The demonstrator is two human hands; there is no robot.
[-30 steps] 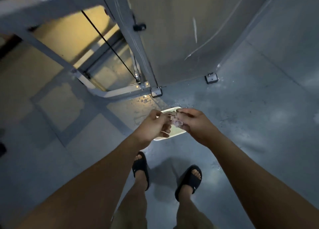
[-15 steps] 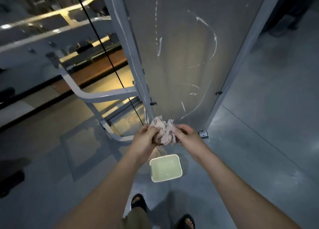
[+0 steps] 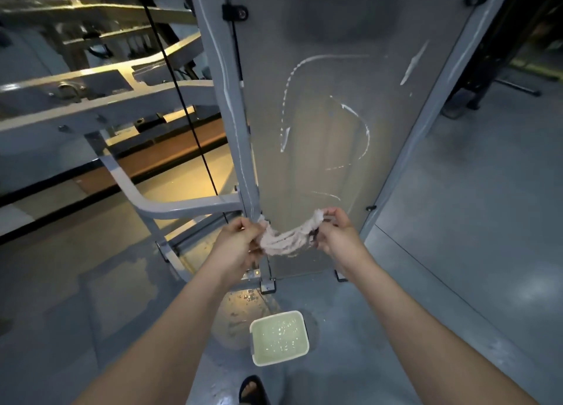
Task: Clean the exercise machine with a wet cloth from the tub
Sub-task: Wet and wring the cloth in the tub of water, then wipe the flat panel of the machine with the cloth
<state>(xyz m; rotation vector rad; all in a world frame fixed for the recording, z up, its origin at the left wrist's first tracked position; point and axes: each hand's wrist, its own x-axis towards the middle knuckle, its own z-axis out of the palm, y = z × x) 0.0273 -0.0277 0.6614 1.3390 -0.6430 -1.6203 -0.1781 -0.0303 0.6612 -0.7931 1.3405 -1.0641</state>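
The cloth (image 3: 288,237) is no longer the tight wad we held half a second ago: we have pulled it out into a sagging, twisted band, hanging in the air in front of the lower edge of the machine's grey panel (image 3: 329,115). Our left hand (image 3: 240,240) grips one end, its fingers (image 3: 254,230) curled round it; our right hand (image 3: 336,237) pinches the other end between thumb and fingertips. The hands, close together before, are now apart. A second ago both were down over the tub (image 3: 275,316); it now sits well below them on the wet floor (image 3: 457,252), water in it. We judge the dipping and wringing done and the cloth being opened for wiping; the white streaks (image 3: 364,130) on the panel above look like the next target
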